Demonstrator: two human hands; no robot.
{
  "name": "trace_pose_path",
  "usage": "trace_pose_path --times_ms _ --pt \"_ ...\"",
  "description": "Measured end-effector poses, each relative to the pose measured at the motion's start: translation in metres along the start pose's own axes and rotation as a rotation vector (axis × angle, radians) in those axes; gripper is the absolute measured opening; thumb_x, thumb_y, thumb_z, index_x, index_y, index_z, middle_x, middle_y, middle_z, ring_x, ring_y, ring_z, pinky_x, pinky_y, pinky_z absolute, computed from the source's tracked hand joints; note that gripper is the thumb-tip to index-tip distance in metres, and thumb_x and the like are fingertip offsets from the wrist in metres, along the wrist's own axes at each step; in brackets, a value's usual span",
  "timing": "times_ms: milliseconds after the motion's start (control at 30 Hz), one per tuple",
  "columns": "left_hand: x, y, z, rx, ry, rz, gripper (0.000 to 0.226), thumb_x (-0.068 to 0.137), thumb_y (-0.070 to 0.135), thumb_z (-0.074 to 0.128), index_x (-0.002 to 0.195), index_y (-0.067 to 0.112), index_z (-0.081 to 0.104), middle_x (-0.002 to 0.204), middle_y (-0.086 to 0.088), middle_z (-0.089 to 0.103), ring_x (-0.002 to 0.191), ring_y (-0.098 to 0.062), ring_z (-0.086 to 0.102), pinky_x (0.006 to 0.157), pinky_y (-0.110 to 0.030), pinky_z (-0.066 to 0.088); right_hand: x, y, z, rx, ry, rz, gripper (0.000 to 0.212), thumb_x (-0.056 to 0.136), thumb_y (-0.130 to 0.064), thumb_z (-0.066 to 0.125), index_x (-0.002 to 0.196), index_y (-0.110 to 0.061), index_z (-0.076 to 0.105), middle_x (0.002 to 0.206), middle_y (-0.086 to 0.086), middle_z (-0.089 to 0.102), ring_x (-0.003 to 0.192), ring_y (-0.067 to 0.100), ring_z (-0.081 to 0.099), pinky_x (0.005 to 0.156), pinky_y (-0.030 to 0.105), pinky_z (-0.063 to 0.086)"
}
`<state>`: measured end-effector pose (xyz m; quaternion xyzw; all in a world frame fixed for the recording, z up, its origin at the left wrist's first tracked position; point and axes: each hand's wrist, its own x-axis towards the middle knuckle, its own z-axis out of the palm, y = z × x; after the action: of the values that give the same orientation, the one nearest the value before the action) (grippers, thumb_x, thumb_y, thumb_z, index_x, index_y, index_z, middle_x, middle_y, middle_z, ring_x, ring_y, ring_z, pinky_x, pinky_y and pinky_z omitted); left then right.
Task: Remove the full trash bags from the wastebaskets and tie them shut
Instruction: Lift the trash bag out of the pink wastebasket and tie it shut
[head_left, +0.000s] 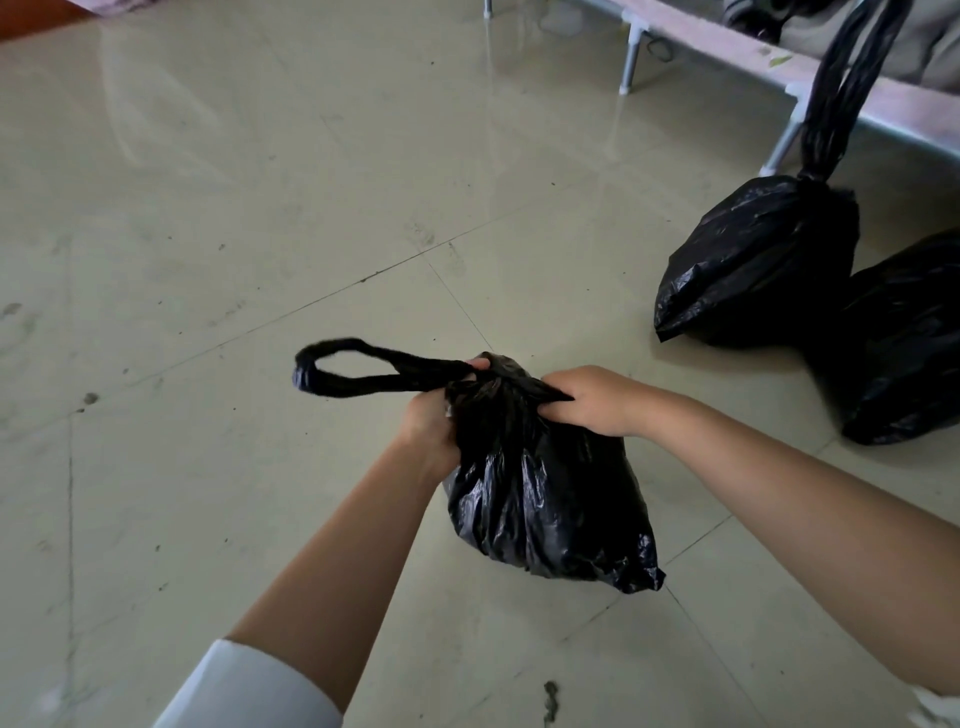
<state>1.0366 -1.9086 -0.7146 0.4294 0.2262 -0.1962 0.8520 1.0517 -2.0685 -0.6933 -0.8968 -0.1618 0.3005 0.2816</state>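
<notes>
Hands (431, 415) (592, 400) around unlabelled black bag (545, 499)

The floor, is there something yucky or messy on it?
Yes. The tiled floor has dark specks and smudges, plus a small dark scrap near the bottom edge. Nothing has spilled from the black trash bag that the left hand and right hand grip at its neck.
</notes>
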Motion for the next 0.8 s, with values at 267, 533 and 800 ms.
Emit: trace_pose_path --times_ms 267,533,800 --pt "-0.003 -0.011 -0.005 0.092 -0.047 -0.051 0.033 0.098 0.006 0.033 0.072 0.016 0.052 0.055 0.000 0.068 0.067 -0.016 0.060 0.069 -0.029 0.048 -0.002 0.007 0.002 -0.036 -0.024 0.022 0.022 0.094 -0.017 0.046 0.104 0.000 0.056 0.092 0.004 0.051 0.089 0.015 0.046 0.063 0.027 0.031" --pt "-0.007 -0.014 -0.016 0.226 -0.006 -0.017 0.033 0.091 -0.011 0.041 0.066 0.012 0.045 0.049 0.003 0.061 0.044 -0.006 0.059 0.040 -0.013 0.047 -0.006 0.018 -0.001 0.238 -0.169 0.142 0.026 0.094 -0.024 0.045 0.094 -0.004 0.062 0.099 0.011 0.063 0.097 0.023 0.058 0.088 0.029 0.042" --pt "0.001 -0.014 -0.023 -0.005 0.130 0.025 0.024 0.089 -0.003 0.050 0.067 0.007 0.050 0.055 -0.004 0.063 0.054 -0.016 0.063 0.057 -0.025 0.056 0.009 0.013 0.007 0.226 -0.022 0.132 0.042 0.098 -0.023 0.036 0.140 -0.024 0.035 0.136 0.007 0.050 0.117 0.020 0.051 0.094 0.030 0.041"
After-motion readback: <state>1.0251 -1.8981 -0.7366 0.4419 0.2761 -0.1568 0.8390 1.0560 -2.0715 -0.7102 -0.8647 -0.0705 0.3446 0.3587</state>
